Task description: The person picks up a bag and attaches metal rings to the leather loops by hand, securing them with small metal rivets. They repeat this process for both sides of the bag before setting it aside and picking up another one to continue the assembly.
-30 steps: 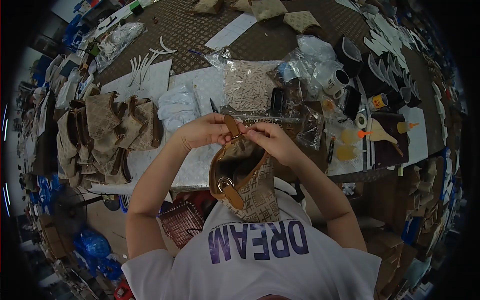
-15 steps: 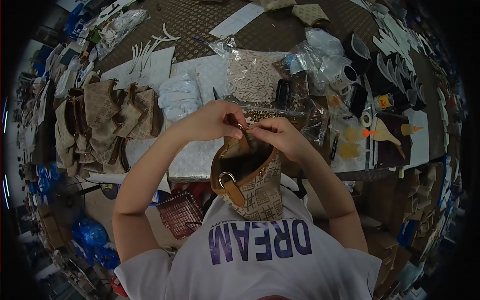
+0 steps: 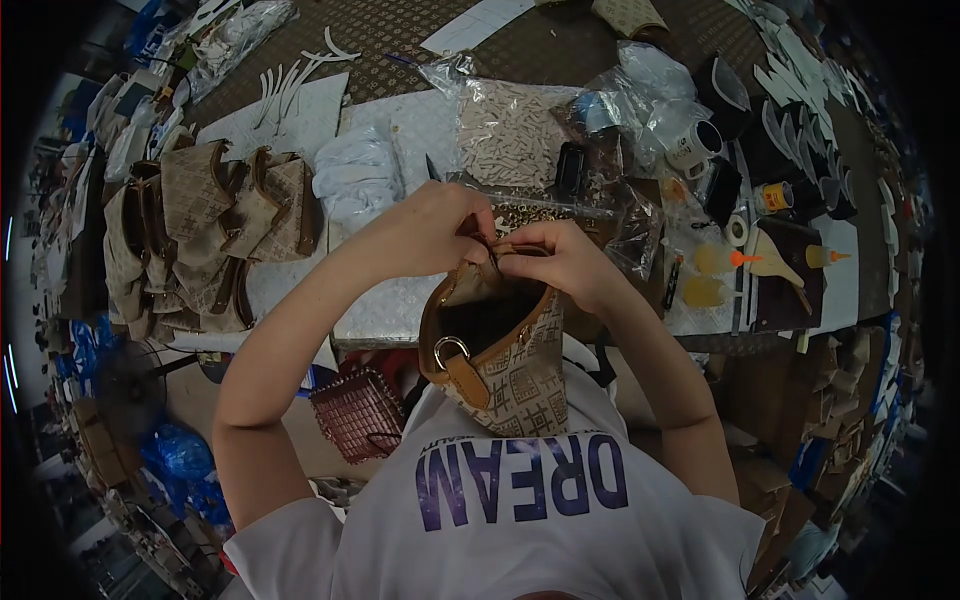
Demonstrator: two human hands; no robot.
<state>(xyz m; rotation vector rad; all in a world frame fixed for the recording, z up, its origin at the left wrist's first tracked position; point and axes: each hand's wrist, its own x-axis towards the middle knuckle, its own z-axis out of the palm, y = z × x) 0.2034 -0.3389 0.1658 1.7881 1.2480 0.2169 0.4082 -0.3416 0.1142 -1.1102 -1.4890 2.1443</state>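
Note:
A patterned beige handbag [image 3: 525,380] with brown trim rests against my body, its opening tilted upward and dark inside. On its near side a metal ring [image 3: 452,350] sits in a brown leather tab. My left hand [image 3: 445,230] pinches a small brown piece at the bag's far rim. Close beside it, my right hand [image 3: 555,262] has thumb and finger closed at the same rim. The fingertips of both hands nearly touch, and the small part between them is mostly hidden.
Several similar bags [image 3: 205,235] lie in a pile at the left. Beyond my hands are a bag of small beige pieces [image 3: 510,135] and a white bundle [image 3: 358,178]. Glue bottles [image 3: 712,260] and a white mug [image 3: 694,147] stand at the right. A dark red woven bag [image 3: 358,415] is below.
Both hands have moved slightly, and their fingertips are closer together at the rim. The tab at the far rim, visible before, is now mostly covered by the fingers.

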